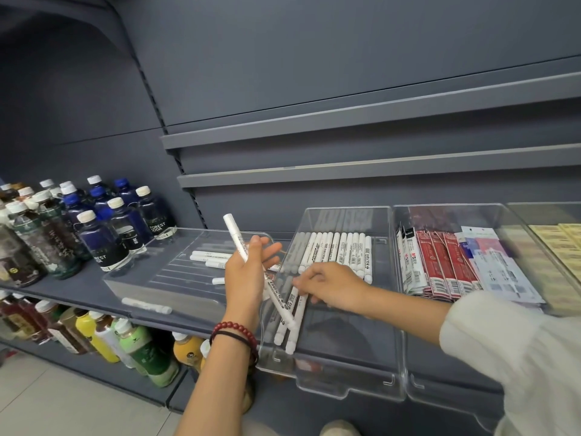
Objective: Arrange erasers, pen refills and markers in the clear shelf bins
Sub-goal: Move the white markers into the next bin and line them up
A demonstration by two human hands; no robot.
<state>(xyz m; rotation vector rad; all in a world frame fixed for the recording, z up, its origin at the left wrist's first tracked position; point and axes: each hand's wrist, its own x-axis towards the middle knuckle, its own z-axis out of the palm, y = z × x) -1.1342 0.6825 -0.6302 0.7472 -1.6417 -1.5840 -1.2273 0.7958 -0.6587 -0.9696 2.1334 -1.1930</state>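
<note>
On shelf [78,287], bottles [94,228] at left. Right of them, three bins side by side: few markers [209,256] in left bin [132,287], marker row [336,250] at back of middle bin [345,357], refill packs [440,265] in right bin [446,357].

Even, fairly bright indoor light comes from above; the far left corner of the dark grey metal shelving [345,124] sinks into shadow. Soft glare streaks the walls of the clear plastic bins [345,383]. The middle is sharp: print on the white marker [276,294] shows crisply. Wide-angle distortion bows the shelf edges and stretches the slightly blurred white fabric sleeve [518,357], near right.
</note>
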